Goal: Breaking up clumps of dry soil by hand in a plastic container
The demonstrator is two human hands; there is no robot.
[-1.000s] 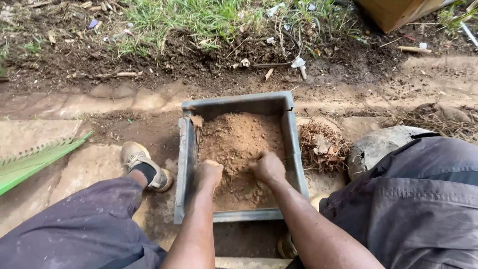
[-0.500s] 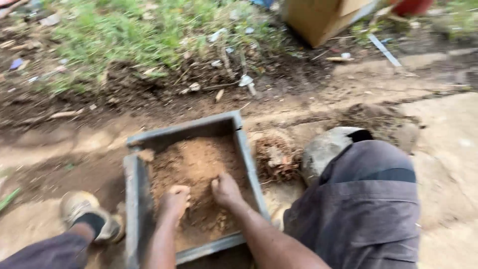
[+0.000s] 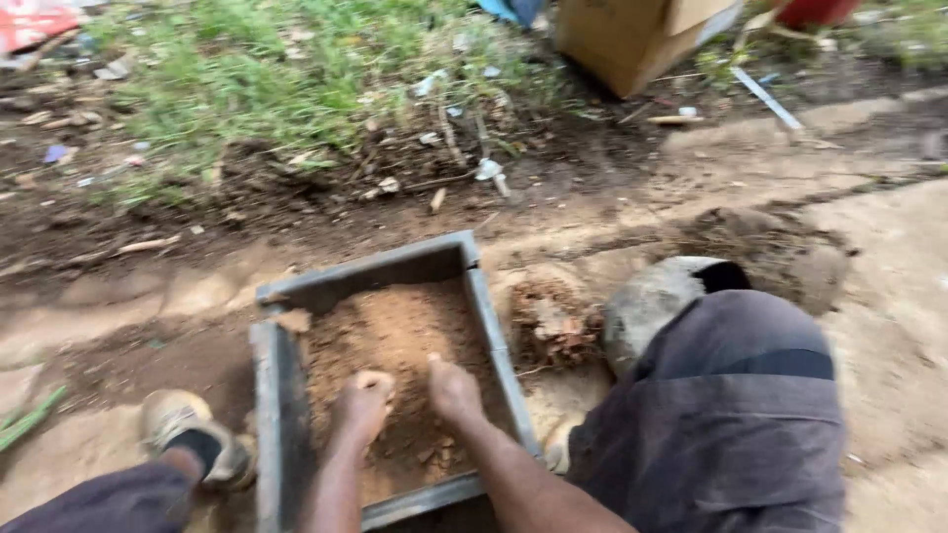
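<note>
A square grey frame [image 3: 380, 265] lies on the ground between my legs, filled with loose brown soil [image 3: 390, 336]. My left hand [image 3: 362, 403] rests in the soil with its fingers curled into a fist. My right hand [image 3: 453, 388] sits beside it, pressed knuckles-up into the soil, fingers bent. The two hands almost touch near the middle of the frame. What the fingers grip under the soil is hidden.
My right knee [image 3: 736, 395] in dark trousers rises right of the frame, next to a grey stone [image 3: 657, 296] and a clump of roots and soil [image 3: 553, 326]. My left shoe [image 3: 188, 434] is at left. Grass, litter and a cardboard box [image 3: 632, 35] lie beyond.
The view has swung to the right, so the frame now sits lower left. Both hands stay in the soil, and have drawn closer together.
</note>
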